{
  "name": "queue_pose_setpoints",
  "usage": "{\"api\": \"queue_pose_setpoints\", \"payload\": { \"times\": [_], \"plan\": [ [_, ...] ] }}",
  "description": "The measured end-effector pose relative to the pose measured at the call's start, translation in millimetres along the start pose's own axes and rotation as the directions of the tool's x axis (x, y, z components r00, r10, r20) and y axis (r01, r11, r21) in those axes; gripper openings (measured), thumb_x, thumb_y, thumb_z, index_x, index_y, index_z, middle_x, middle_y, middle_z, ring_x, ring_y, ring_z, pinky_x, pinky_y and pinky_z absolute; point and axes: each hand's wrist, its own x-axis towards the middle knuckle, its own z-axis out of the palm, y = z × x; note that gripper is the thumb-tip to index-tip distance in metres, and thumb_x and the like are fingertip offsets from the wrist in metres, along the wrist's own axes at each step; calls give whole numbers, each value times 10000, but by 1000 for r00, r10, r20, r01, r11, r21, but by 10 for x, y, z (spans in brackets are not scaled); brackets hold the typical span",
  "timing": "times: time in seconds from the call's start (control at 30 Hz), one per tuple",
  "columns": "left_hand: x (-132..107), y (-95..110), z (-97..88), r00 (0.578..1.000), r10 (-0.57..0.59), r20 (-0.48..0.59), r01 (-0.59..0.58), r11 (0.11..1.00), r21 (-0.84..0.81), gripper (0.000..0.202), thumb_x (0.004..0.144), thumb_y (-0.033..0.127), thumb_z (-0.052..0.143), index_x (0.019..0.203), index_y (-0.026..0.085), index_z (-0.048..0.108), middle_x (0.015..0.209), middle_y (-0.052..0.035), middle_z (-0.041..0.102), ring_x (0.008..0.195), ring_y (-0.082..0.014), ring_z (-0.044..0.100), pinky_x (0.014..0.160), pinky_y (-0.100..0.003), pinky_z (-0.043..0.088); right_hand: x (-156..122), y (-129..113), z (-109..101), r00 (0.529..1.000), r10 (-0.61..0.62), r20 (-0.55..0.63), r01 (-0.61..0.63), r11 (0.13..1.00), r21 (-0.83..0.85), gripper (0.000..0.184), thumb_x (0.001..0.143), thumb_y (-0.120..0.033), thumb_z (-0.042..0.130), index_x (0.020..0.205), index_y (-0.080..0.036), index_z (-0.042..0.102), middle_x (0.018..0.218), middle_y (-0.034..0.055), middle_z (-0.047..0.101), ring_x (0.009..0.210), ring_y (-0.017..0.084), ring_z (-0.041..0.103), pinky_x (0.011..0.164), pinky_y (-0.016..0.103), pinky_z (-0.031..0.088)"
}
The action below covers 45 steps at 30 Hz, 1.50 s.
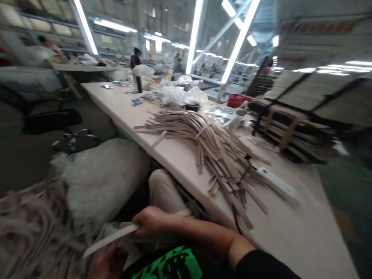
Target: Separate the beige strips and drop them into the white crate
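Low in my view, one pale strip [109, 239] slants across in front of the black shirt [171, 265], off the counter. I have its upper end in the right hand [149, 221], the fingers closed round it; gripping near the end leaves most of its length free, presumably so that it can be handled along its run. The left hand [109, 257] sits just under the lower part, perhaps to steady it, but blur keeps me from telling whether those fingers pinch it or merely lie beside it.

To my left is a loose heap [35, 232] of similar strips, near enough, I judge, for a short reach. A cloudy bag [104, 182] bulges between it and the knee [164, 190].

Beyond, the counter [122, 110] carries a fanned bundle [188, 126]. A band [204, 131] crosses it, probably to keep the lengths together while their ends splay. A white bar [277, 185] lies beside the bundle's near end, and farther off a red basket [236, 100] stands near clear plastic [221, 113].
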Motion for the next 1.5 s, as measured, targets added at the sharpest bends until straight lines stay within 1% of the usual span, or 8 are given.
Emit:
{"api": "queue_pose_setpoints", "payload": {
  "times": [0.1, 0.17, 0.37, 0.67, 0.9, 1.23, 1.37, 1.5],
  "plan": [
    [-226, -106, 48, 994, -19, 108, 49, 958, -282, 351, 313, 251, 932, 560, 344, 699, 539, 83, 640, 493, -103, 554, 531, -255, 451, -60, 98, 110, 995, -55, -88, 54, 998, -16, 177, 782, -297, 661, 662, -185, 594, 603, -26, 536, 595, 130, 491, 547, 255, 280],
    [-212, -84, 140, 979, -6, 206, 82, 928, -363, 397, 342, 369, 987, 615, 271, 715, 572, 26, 620, 489, -88, 520, 489, -229, 414, 39, 207, 145, 989, -92, -114, 96, 995, 29, 178, 794, -312, 610, 682, -174, 614, 627, 3, 589, 622, 152, 524, 568, 262, 309],
    [9, -5, 5, 989, 113, 99, -50, 870, -491, 427, 445, 313, 1000, 724, 159, 716, 667, -24, 585, 520, -73, 482, 504, -233, 364, 387, 367, 242, 978, -204, -45, 209, 961, 181, 416, 805, -597, 565, 685, -204, 631, 628, 50, 634, 606, 213, 561, 550, 300, 394],
    [-189, 2, -77, 987, 144, 77, -94, 886, -454, 466, 456, 336, 1000, 777, 143, 723, 690, 7, 619, 562, -70, 496, 552, -201, 388, 352, 168, 194, 985, -157, -74, 172, 949, 264, 405, 733, -579, 635, 612, -196, 577, 551, 14, 545, 549, 150, 477, 489, 252, 336],
    [-249, -165, -26, 924, 68, 376, -17, 990, -137, 382, 544, 353, 957, 788, 133, 763, 639, -24, 673, 524, -93, 529, 502, -203, 367, 639, 138, 201, 976, 102, 190, -208, 682, 701, 497, 807, -613, 668, 880, -123, 691, 714, 49, 677, 415, 41, 258, 392, 223, 177],
    [-247, -244, 119, 817, -8, 577, -55, 994, 91, 248, 611, 285, 909, 785, 177, 770, 734, -47, 747, 639, -186, 660, 591, -259, 496, 1043, -130, 311, 966, 172, 194, -258, 576, 775, 222, 887, -291, 641, 730, -135, 652, 503, -19, 534, 433, 82, 390, 436, 222, 304],
    [-47, -177, -95, 920, 52, 388, 16, 985, -172, 403, 691, 479, 867, 921, 165, 762, 883, -83, 764, 796, -223, 706, 677, -292, 550, 1009, -73, 325, 993, 115, 29, -101, 694, 712, 204, 858, -328, 650, 760, -149, 660, 521, -31, 548, 452, 92, 420, 462, 220, 316],
    [250, 39, -228, 983, 161, 89, -103, 883, -457, 326, 744, 452, 839, 835, 165, 715, 846, -55, 753, 771, -184, 697, 705, -281, 559, 920, -23, 406, 996, -80, -42, 90, 890, 446, 235, 851, -356, 668, 759, -143, 703, 593, -26, 578, 563, 107, 481, 553, 223, 349]
  ]
}}
